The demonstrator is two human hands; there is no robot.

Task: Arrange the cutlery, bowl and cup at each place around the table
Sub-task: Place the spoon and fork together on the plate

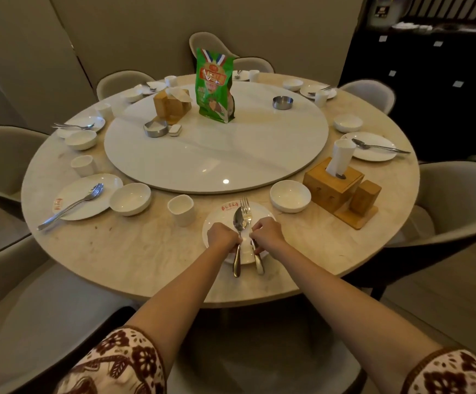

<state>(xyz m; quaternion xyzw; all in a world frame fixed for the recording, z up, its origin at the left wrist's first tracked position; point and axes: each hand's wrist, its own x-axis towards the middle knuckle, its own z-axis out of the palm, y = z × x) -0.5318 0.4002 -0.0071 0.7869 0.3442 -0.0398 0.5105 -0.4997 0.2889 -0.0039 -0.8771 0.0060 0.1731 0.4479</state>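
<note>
- At six o'clock on the round table (146, 257), both hands work over the nearest plate (262, 216).
- The left hand (222, 237) is closed round the handle of a spoon (238, 220); the spoon's bowl points toward twelve o'clock and its handle end sticks out past the plate's near rim.
- The right hand (267, 233) pinches the handle of a fork (247, 213) just beside the spoon, tines also toward twelve o'clock.
- Spoon and fork lie side by side on the plate, close to parallel.
- Red characters are printed along the plate's far rim; they are too small to read.
- A white cup (181, 209) stands at ten o'clock from the plate, and a white bowl (290, 195) at two o'clock.
- A wooden tissue box (330, 186) sits just beyond that bowl, at about four o'clock on the table.
- The place at eight o'clock holds a second plate (89, 204) with a red mark on its rim, unreadable, and cutlery across it.
- On the turntable (217, 155), toward twelve o'clock, stands a green bag (215, 86) with a medal-and-ribbon picture and a red label; the writing cannot be made out.
- Two metal ashtrays (282, 102) rest on the turntable.
</note>
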